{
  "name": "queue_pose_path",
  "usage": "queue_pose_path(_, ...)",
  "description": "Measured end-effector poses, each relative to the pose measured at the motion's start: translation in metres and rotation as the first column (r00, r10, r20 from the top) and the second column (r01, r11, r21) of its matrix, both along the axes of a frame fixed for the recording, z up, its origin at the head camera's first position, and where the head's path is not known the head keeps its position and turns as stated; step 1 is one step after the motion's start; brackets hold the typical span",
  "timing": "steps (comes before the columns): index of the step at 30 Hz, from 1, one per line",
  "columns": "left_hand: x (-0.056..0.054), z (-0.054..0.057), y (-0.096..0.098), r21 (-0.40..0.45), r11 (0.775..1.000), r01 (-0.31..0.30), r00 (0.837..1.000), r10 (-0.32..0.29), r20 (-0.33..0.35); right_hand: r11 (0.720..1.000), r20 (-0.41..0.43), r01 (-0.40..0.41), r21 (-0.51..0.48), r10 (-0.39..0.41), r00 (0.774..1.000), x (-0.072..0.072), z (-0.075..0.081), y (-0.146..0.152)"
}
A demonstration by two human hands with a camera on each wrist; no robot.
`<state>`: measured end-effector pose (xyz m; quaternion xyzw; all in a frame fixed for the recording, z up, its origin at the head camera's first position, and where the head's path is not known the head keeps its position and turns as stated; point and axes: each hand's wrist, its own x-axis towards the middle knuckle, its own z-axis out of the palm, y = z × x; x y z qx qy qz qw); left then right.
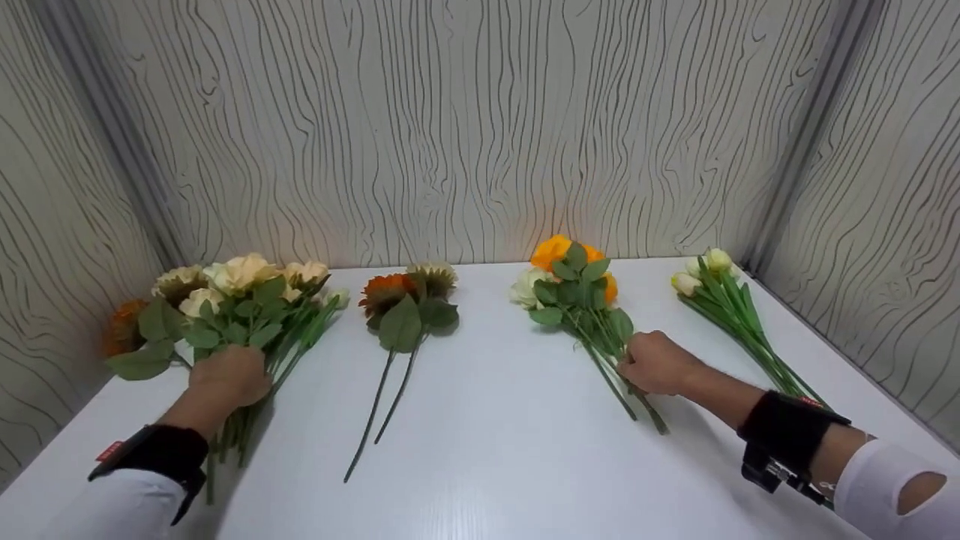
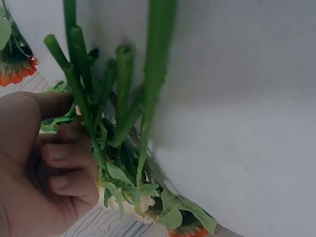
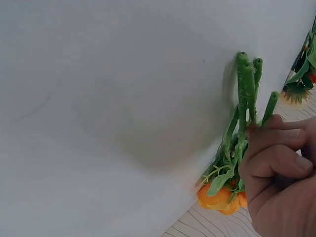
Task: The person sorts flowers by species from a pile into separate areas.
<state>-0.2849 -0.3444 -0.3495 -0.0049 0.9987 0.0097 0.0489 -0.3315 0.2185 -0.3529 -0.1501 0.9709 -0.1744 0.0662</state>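
Note:
On the left side of the table, my left hand (image 1: 231,375) grips the stems of a mixed bunch of flowers (image 1: 241,274), mostly cream roses with leaves. In the left wrist view its thumb and curled fingers lie at the green stems (image 2: 123,74), whose cut ends point toward the camera. A sunflower-like orange bloom (image 1: 126,328) lies at the bunch's left edge. Right of centre, my right hand (image 1: 660,364) pinches stems of a smaller bunch with orange flowers (image 1: 552,251) and a white rose (image 1: 527,288). Several cut stem ends (image 3: 245,79) stick out past its fingers.
Between the hands lie two long-stemmed sunflowers, one orange (image 1: 386,291) and one pale (image 1: 433,279). Pale yellow tulips (image 1: 718,260) with long green stems lie at the right on the white table (image 1: 487,450). Wood-grain patterned panels (image 1: 480,135) enclose the back and sides.

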Motion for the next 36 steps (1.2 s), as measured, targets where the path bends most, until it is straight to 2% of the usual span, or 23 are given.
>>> queue_pose_path(4,-0.001,-0.001,0.007,0.000,1.000,0.027,0.997,-0.027,-0.073,0.999,-0.041,-0.018,0.046,0.020,0.999,0.000,-0.002,-0.001)
queue_pose_path(6,-0.002,-0.004,0.012,0.005,0.999,0.045,0.995,-0.045,-0.087,0.998,-0.066,-0.022,0.063,0.026,0.997,0.001,-0.002,-0.001)
queue_pose_path(9,-0.004,-0.007,0.020,0.012,0.998,0.067,0.996,-0.066,-0.052,0.997,-0.103,-0.019,0.080,0.028,0.994,0.001,-0.002,-0.003)
queue_pose_path(13,-0.003,-0.009,0.027,0.001,0.998,0.066,0.998,-0.066,0.009,0.996,-0.121,-0.026,0.081,0.036,0.992,0.001,0.000,-0.007)
queue_pose_path(17,-0.003,-0.006,0.032,0.002,0.996,0.084,0.996,-0.084,-0.032,0.997,-0.140,-0.026,0.066,0.035,0.989,0.004,0.004,-0.012)
queue_pose_path(20,-0.005,0.000,0.039,0.075,0.993,0.095,0.990,-0.086,-0.113,0.998,-0.179,-0.042,0.042,0.049,0.983,0.007,0.006,-0.017)
queue_pose_path(23,-0.006,0.010,0.057,0.217,0.973,0.073,0.983,-0.033,-0.181,0.997,-0.217,-0.071,-0.009,0.068,0.974,0.010,0.008,-0.025)
queue_pose_path(26,-0.002,0.020,0.088,0.402,0.911,0.097,0.962,0.018,-0.273,0.987,-0.215,-0.117,-0.110,0.091,0.972,0.016,0.009,-0.038)
queue_pose_path(27,0.002,0.023,0.102,0.463,0.880,0.107,0.958,0.034,-0.284,0.978,-0.205,-0.137,-0.157,0.103,0.973,0.019,0.010,-0.044)
queue_pose_path(29,0.010,0.026,0.131,0.563,0.807,0.179,0.946,0.017,-0.325,0.946,-0.168,-0.177,-0.272,0.134,0.977,0.026,0.011,-0.055)
queue_pose_path(32,0.027,0.025,0.178,0.669,0.690,0.277,0.941,-0.053,-0.335,0.856,-0.101,-0.236,-0.460,0.213,0.972,0.039,0.015,-0.074)
queue_pose_path(36,0.049,0.020,0.229,0.743,0.559,0.368,0.930,-0.218,-0.297,0.716,-0.004,-0.222,-0.662,0.294,0.956,0.054,0.020,-0.095)
